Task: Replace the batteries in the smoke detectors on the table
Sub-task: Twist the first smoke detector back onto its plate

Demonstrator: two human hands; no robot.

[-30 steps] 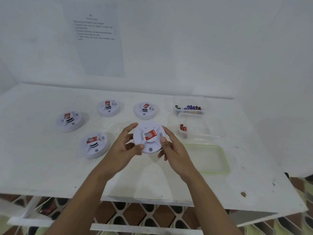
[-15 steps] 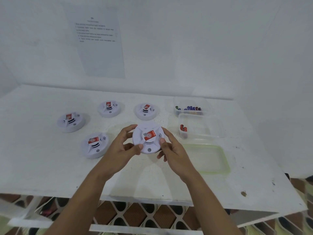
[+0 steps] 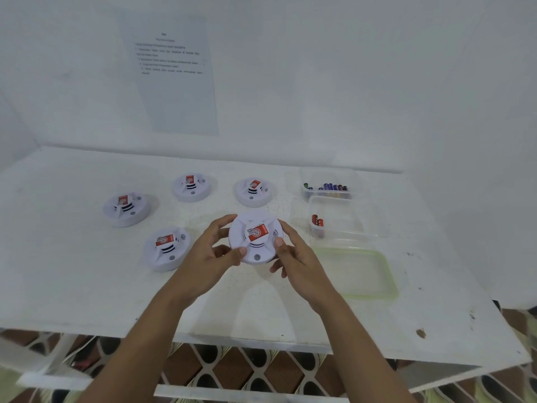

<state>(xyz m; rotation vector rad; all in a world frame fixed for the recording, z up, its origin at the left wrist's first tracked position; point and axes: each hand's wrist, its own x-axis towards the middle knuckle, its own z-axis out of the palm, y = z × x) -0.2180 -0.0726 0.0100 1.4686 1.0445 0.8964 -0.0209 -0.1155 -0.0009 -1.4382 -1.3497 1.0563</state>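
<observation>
A round white smoke detector (image 3: 255, 237) with a red label is held above the middle of the white table (image 3: 72, 286). My left hand (image 3: 210, 254) grips its left rim with curled fingers and thumb. My right hand (image 3: 296, 257) grips the right rim, thumb on top. Several other detectors lie face up: one at the near left (image 3: 167, 248), one at the far left (image 3: 126, 209), two at the back (image 3: 191, 187) (image 3: 254, 191). A clear tub (image 3: 328, 184) at the back right holds several batteries. A nearer clear tub (image 3: 345, 219) holds two red batteries (image 3: 317, 221).
A green-rimmed clear lid (image 3: 357, 271) lies flat to the right of my hands. A printed sheet (image 3: 174, 74) hangs on the white back wall. White walls close the table at the left and right. The table's front edge is near my forearms, with patterned floor below.
The held detector has risen slightly and turned a little between my hands. The other detectors and tubs have not moved.
</observation>
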